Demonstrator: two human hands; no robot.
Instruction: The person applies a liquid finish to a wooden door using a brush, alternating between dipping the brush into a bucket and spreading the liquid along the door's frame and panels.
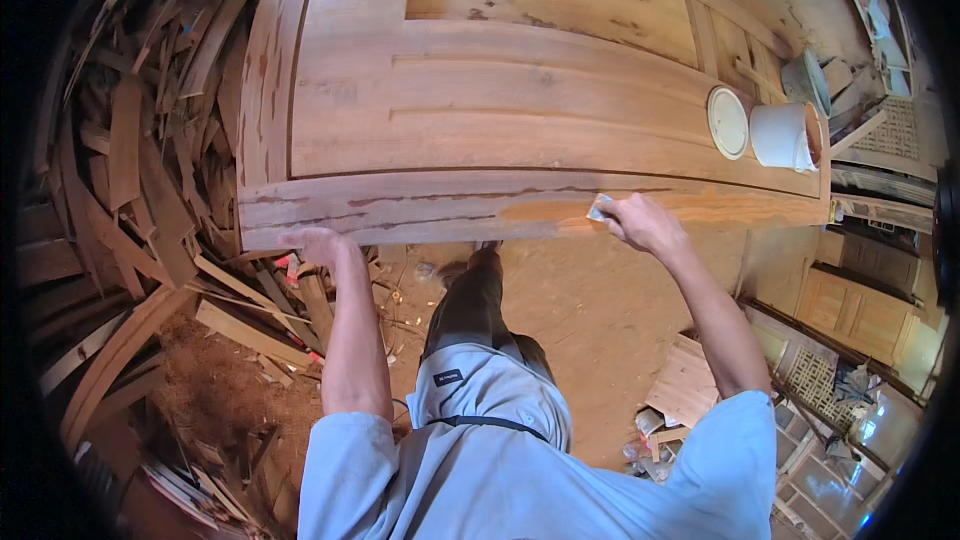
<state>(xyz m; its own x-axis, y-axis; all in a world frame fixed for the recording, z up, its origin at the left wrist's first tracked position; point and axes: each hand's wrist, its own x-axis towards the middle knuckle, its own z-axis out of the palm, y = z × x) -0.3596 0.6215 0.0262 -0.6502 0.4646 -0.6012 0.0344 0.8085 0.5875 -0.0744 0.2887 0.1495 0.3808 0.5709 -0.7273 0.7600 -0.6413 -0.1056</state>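
Nearest my view is the pale blue shirt (pixel 520 495), on the near side of the panel (pixel 450 145), with dark trousers (pixel 465 305) beyond its hem and bare brown floor (pixel 600 315) to the right of them. I have both hands at the panel's near edge. My left hand (pixel 318 243) touches that edge close to the panel's left end; I can't tell whether its grip is wide or narrow. My right hand (pixel 645 223) has a narrow grip, pinching a small pale piece (pixel 599 207) against the panel's near strip, right of its middle. Around the piece and on toward the panel's right end, the strip is orange; left of that it is greyish, with long dark streaks.

Off the panel's left end I see a heap of scrap wood (pixel 130 140). Near its right end are a white lid (pixel 727 123) and, just beside it, a white tub (pixel 782 137) with brown inside its mouth; I can't tell if the tub is upright or tipped. A grey bucket (pixel 806 82) sits farther back, beyond the tub. Well off the panel's right end are a wooden door (pixel 865 310) and some latticework (pixel 815 375).
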